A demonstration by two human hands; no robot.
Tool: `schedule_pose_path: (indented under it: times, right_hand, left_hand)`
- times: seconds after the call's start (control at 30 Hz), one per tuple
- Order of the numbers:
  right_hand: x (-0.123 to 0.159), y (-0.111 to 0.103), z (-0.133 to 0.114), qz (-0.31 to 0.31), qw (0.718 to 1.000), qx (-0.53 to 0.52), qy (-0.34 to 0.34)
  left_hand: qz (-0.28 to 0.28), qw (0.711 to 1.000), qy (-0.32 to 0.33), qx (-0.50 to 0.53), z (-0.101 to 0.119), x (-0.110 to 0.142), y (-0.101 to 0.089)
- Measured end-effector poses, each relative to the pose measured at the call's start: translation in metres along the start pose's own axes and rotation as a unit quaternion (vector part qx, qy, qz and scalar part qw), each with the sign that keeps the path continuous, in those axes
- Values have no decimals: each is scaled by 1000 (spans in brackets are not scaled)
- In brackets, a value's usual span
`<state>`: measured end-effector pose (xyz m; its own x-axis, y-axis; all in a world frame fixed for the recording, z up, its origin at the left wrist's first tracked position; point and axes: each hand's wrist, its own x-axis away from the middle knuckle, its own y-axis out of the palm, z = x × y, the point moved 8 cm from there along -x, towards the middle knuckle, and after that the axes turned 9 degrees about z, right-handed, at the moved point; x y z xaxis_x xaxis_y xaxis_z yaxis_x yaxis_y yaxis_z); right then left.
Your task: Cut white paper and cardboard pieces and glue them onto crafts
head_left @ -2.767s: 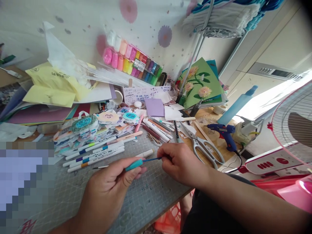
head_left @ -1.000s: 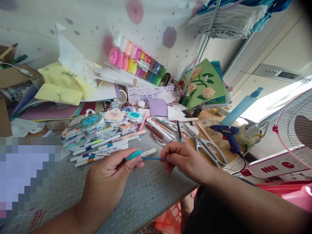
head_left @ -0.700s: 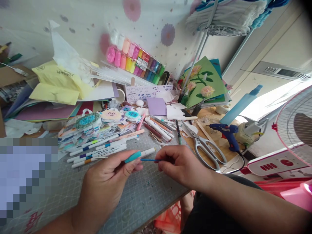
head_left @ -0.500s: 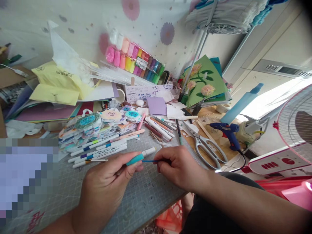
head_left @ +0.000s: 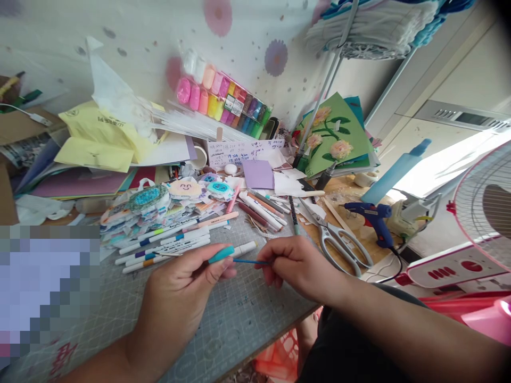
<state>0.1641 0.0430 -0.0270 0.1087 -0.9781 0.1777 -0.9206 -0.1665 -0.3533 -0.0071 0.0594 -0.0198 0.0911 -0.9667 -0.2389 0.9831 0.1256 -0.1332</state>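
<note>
My left hand [head_left: 181,290] pinches a small rounded turquoise piece [head_left: 222,254] between thumb and fingers; its material is unclear. My right hand [head_left: 293,266] is closed around a thin blue stick [head_left: 249,261], whose far end is hidden in the fingers. The stick's left end meets the left fingertips just below the turquoise piece; I cannot tell whether it goes into it. Just behind the left fingers a white marker [head_left: 245,248] lies on the grey cutting mat [head_left: 235,324]. More markers [head_left: 167,249] lie in a row left of it.
A pile of paper cutouts [head_left: 139,210] sits behind the markers. Large scissors [head_left: 339,239] and a blue glue gun [head_left: 371,215] lie to the right, near a fan [head_left: 485,202]. Packs of coloured clay [head_left: 223,101] lean on the wall.
The turquoise piece has tipped slightly in my left fingers. My right hand has shifted a little to the right, showing more of the blue stick. The view has moved slightly.
</note>
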Motion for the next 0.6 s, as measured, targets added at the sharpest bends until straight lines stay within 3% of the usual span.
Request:
schedule_pose_path:
  times: [0.07,0.13,0.23,0.37,0.5,0.6]
  right_hand:
    - [1,2,4,-22,998,-45,32]
    - [2,2,3,-18,999,-23,23]
    - [3,-1,-9,27,993,92,-62]
    - [8,2,-25,63,958,220,-174]
    - [8,8,-26,59,930,300,-202]
    - [8,9,-24,47,935,286,-205]
  left_hand:
    - [-1,1000,-17,12,-1,0,1]
    - [-5,1000,-17,16,0,1,2]
    - [-9,1000,8,9,4,2,2]
    - [-13,998,66,-16,10,5,0]
    - [-19,991,121,-47,14,7,-2]
    - [-28,984,158,-73,16,8,-1]
